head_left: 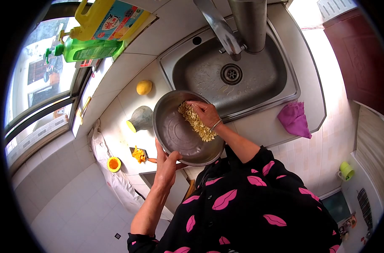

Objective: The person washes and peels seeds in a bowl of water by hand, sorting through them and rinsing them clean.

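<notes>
My left hand (165, 168) grips the near left rim of a round metal basin (171, 133), its thumb over the edge. The basin is held tilted beside the sink's near left corner. Pale seeds (196, 123), which look like pumpkin seeds, lie in a band along its right side. My right hand (205, 113), with a bracelet at the wrist, reaches inside and rests on the seeds, fingers stretched out; some fingertips are hard to see. Near my left hand, orange pulp (138, 154) sits on a dark blade with a wooden handle (152, 160).
A steel sink (280, 90) with a faucet (223, 31) lies ahead. On the left counter are a yellow round fruit (144, 87), a grey-green pumpkin piece (142, 118) and a cut orange-fleshed piece (114, 164). A purple cloth (295, 120) lies right; bottles (90, 49) stand by the window.
</notes>
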A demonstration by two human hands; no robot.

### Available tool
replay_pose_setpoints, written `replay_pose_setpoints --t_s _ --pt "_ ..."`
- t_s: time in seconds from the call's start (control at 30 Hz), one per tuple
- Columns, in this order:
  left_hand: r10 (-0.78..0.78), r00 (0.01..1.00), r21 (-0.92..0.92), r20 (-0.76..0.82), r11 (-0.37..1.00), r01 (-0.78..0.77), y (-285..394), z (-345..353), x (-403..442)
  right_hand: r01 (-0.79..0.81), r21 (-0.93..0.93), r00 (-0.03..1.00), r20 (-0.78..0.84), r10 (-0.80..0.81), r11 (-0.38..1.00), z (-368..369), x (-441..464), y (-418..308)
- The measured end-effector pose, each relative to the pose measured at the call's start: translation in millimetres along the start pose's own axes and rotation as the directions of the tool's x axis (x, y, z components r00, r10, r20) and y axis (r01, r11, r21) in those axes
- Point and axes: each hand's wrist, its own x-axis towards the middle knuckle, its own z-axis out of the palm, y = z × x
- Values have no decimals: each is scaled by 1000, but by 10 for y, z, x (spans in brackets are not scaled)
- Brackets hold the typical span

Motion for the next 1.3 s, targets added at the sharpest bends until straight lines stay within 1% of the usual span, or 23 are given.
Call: replay_pose_setpoints --t_s 0.13,0.43,0.63,0.73,0.83,0.93,1.13,1.23,1.3 --pt "7 1000 1 6 1000 -7 -6 -1 1 18 -5 1000 1 -18 1000 2 8 38" --pt "5 1000 -3 5 1000 -5 14 6 -11 4 -38 1000 3 -4 999 -2 11 28" --pt "10 1000 -2 13 1000 -10 41 22 -13 35 -18 999 -12 -35 999 -9 1 -3" --pt "10 1000 -4 13 1000 -10 32 18 -6 10 -17 1000 -7 -10 1000 -9 4 2" --pt "-8 1000 9 7 1000 8 34 13 0 29 2 999 -15 -29 1000 -3 7 5" --pt "-11 1000 10 1 1000 11 38 13 -6 133 -9 988 -73 -134 991 31 23 76" --pt "9 1000 10 4 1000 -9 44 24 -12 114 -7 991 -71 -114 993 22 19 56" --pt "27 999 -13 25 1000 -27 8 5 15 58 -33 997 -50 -59 998 -4 10 9" --pt "27 999 -19 29 999 -27 12 8 12 87 -23 994 -66 -88 996 7 11 8"
